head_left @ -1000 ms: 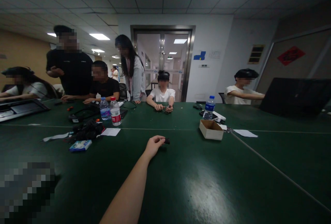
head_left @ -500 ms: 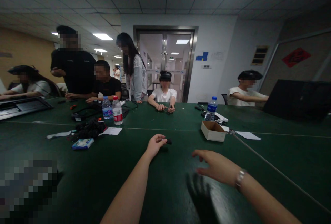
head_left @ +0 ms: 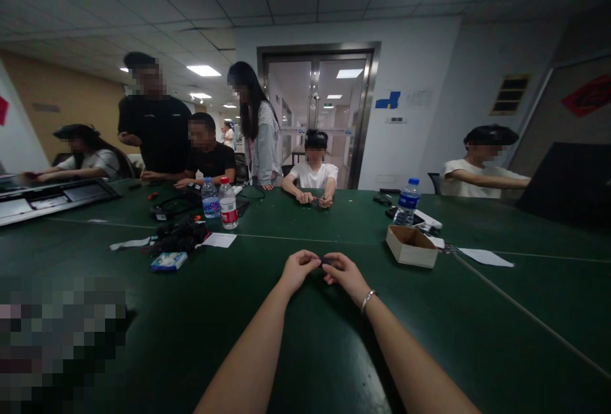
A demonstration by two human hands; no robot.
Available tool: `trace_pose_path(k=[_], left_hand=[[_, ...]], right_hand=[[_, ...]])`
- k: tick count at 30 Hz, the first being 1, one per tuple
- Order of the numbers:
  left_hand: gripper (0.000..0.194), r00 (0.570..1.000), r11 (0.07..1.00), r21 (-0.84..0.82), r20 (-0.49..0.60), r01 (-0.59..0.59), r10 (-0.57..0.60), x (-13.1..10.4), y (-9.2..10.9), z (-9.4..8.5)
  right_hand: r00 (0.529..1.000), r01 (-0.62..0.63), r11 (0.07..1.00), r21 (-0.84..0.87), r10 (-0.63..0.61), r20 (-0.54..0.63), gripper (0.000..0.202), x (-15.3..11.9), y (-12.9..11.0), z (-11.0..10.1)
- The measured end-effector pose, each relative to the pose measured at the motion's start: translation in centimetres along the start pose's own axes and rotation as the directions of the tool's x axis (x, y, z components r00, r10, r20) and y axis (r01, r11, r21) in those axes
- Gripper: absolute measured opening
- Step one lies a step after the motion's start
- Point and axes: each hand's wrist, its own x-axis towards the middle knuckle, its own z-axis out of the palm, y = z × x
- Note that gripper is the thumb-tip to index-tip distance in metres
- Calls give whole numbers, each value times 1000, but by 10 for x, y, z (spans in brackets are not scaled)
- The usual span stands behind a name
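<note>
Small black object (head_left: 323,262) held over the counter (head_left: 324,356)

The left hand (head_left: 298,272) pinches it in a narrow grip; the right hand (head_left: 347,278) has fingertips at its other side, but whether that grip holds I cannot tell. Farther off, rightward, sits an open box (head_left: 414,256); a person (head_left: 314,176) sits at the counter's far edge.

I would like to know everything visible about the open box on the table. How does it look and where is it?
The open box is low and rectangular, apparently cardboard, with pale outer walls and a brown inside. No lid shows on it. It sits upright on the green table, to the right of the right hand and nearer the camera than the blue-capped bottle. No hand touches it; contact with things behind it is unclear.
</note>
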Motion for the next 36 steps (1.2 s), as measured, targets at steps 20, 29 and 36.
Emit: trace_pose_path(k=[20,29,36], left_hand=[[28,990,989,77,-79,122,-116,1,-2,3],[29,999,995,89,-27,-44,46,-3,4,0],[29,981,980,79,-81,182,-176,0,-1,4]], right_hand=[[999,-7,1000,-27,6,-49,31,3,7,2],[999,-18,999,-27,17,-48,33,5,7,2],[998,-10,999,-50,6,-70,30,4,6,4]])
